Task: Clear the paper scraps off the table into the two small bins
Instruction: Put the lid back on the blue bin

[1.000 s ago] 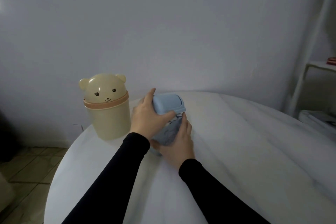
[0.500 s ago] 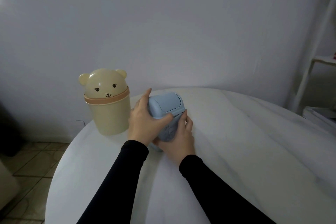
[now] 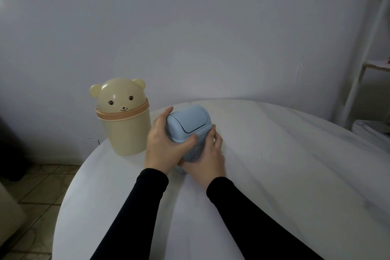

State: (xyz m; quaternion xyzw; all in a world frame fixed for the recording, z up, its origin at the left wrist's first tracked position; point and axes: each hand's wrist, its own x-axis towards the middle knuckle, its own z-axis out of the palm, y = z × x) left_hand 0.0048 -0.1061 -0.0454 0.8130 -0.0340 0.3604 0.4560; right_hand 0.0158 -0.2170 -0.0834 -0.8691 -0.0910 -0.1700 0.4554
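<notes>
Both hands are holding the small blue bin (image 3: 191, 131) near the far left part of the round white bench (image 3: 274, 175). The bin is leaning toward the viewer, its domed swing lid (image 3: 193, 119) facing up and forward, so it is tilted rather than standing upright. The left hand (image 3: 163, 145) is wrapping over the lid end, thumb lying across the front edge below the flap and a finger reaching up behind the top; its grip is curled firmly round the lid. The right hand (image 3: 207, 154) is cupping the bin's body from the near right side, fingers bent along the wall, so that grip is holding the same bin. Whether the bin's base is resting on the bench is hard to say, as the hands are covering it.

Just beside the blue bin, to its left and close to the bench's edge, the cream bear-shaped bin (image 3: 124, 120) is standing upright, its domed head lid sitting in a peach collar. Black sleeves (image 3: 135, 207) are covering both forearms.
</notes>
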